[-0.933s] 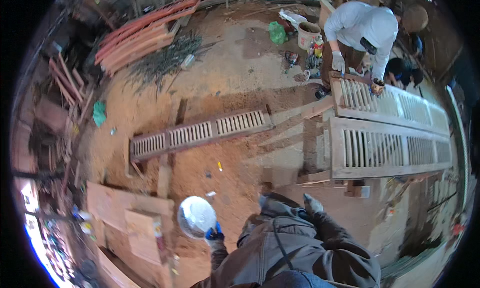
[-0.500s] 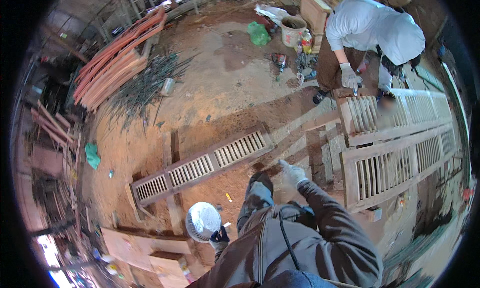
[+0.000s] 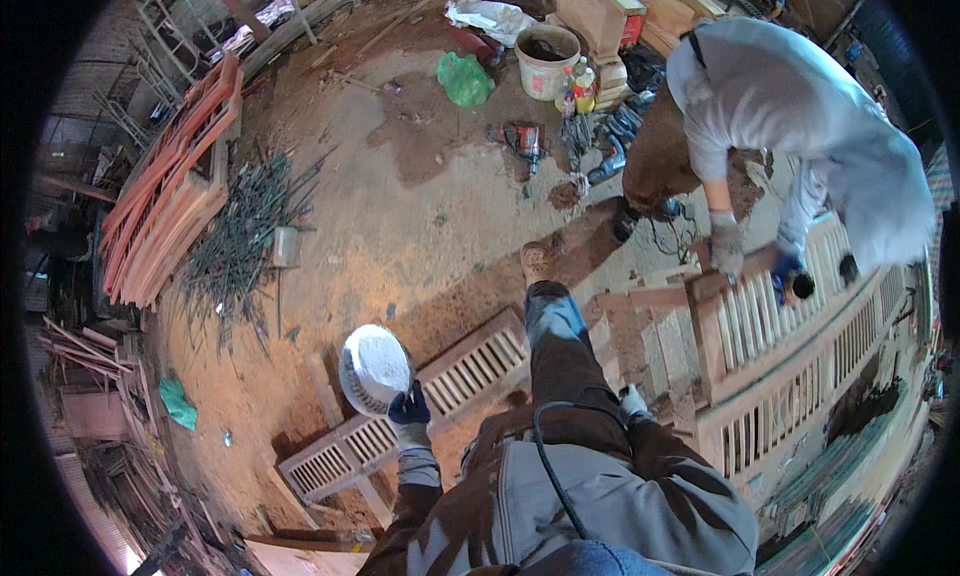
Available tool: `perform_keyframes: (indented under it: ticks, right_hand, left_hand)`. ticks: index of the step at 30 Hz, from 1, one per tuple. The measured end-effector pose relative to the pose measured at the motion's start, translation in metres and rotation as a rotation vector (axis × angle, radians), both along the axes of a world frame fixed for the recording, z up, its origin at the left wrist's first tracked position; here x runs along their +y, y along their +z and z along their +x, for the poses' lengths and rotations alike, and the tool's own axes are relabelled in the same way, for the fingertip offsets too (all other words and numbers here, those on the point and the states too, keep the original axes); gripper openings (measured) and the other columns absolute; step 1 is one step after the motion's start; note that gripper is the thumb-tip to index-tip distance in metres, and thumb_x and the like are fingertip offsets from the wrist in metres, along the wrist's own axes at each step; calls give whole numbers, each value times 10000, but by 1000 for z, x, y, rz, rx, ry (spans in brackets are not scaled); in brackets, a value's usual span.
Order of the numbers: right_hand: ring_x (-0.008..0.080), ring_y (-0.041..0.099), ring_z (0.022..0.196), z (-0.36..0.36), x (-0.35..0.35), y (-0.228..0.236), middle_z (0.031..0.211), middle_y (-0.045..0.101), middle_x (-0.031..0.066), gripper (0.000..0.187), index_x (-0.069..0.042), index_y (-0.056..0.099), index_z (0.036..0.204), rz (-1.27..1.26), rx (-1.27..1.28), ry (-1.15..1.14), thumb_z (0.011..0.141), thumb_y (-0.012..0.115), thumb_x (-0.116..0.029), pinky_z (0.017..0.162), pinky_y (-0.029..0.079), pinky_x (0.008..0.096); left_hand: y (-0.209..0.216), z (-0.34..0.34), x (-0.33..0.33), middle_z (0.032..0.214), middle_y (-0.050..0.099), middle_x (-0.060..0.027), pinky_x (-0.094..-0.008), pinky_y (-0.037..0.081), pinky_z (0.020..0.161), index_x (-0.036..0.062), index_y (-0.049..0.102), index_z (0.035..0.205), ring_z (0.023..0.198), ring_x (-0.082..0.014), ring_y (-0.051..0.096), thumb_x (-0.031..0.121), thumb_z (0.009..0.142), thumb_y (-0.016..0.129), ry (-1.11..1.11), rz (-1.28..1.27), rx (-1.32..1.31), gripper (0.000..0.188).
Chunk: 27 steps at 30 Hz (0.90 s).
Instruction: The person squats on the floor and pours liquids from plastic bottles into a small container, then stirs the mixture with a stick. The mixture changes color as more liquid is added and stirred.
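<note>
1. Reddish timber (image 3: 165, 226) lies stacked at the far left.
2. The round bowl (image 3: 353, 390), white inside, is held up before me, overlapping a louvered shutter (image 3: 370, 441) in view.
3. My gloved left hand (image 3: 409, 420) has its fingers gripping the bowl's near right edge.
4. My gloved right hand (image 3: 633, 404) hangs near my hip; I cannot tell whether its fingers are closed.
5. A co-worker (image 3: 790, 126) bends over two louvered panels (image 3: 760, 371).

The gloved left hand (image 3: 410, 413) is gripping the rim of a round bowl (image 3: 378, 368), white inside, above a slatted panel (image 3: 478, 374). The gloved right hand (image 3: 633, 403) is hanging beside the person's leg. A co-worker (image 3: 800, 116) is bending over larger shutters (image 3: 785, 401). A green bag (image 3: 465, 79) is lying near a bucket (image 3: 547, 68), and reddish boards (image 3: 172, 196) are lying stacked far left.
</note>
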State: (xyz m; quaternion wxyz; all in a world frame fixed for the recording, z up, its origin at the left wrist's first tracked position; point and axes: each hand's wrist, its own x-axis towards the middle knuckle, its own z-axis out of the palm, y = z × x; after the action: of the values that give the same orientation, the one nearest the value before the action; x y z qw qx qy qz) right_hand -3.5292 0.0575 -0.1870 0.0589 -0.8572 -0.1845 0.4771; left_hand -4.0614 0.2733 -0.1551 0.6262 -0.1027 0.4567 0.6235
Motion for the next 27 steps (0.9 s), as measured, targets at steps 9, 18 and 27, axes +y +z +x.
perform_keyframes:
  ticks: [9, 18, 27]
  right_hand:
    - [397, 693, 1001, 133, 350, -41, 1065, 722, 234, 300, -15, 687, 1078, 301, -224, 235, 1034, 517, -259, 810, 530, 507]
    - [409, 681, 888, 235, 717, 40, 948, 714, 202, 306, -30, 659, 1089, 549, -428, 90, 974, 649, -313, 774, 516, 458]
    - [369, 709, 921, 220, 902, -105, 1018, 735, 142, 259, -166, 709, 1123, 386, -465, 33, 952, 670, -357, 802, 553, 462]
  left_hand:
    - [-14, 145, 341, 1436, 537, -292, -572, 566, 1019, -64, 513, 1426, 1330, -489, 502, 116, 905, 585, 70, -311, -560, 556]
    - [-70, 248, 631, 1294, 649, -266, -548, 567, 1036, -59, 635, 1251, 1250, -455, 592, 87, 894, 609, -224, -404, -402, 386]
    - [-337, 240, 871, 1040, 726, -147, -484, 598, 856, 59, 714, 1000, 999, -302, 685, 124, 888, 632, -782, -326, 33, 154]
